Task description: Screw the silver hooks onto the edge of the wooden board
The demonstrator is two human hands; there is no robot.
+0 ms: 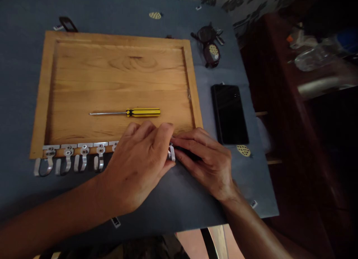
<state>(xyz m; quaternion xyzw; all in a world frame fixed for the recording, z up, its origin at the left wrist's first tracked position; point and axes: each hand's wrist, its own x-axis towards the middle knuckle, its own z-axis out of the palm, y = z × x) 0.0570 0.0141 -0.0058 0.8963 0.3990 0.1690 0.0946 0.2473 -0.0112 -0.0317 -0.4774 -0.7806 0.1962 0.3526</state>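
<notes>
Several silvery metal hooks (84,154) line the front edge of a framed wooden board (123,80), hanging past it toward me. My left hand (140,162) lies over the right part of this row, its fingers closed around a metal hook (172,153) that shows only in part. From the right, my right hand (207,158) meets it with fingertips pinched together at that hook; whatever is between them is too small or hidden to name. Behind my left hand, a screwdriver (144,112) with a yellow and black handle rests on the board, its tip pointing left.
A black phone (229,113) lies on the blue tablecloth (167,203) right of the board. Dark-framed glasses (209,46) are farther back. The table's right edge runs beside the phone, and a dark red wooden piece of furniture (279,65) holding a clear plastic item stands beyond it.
</notes>
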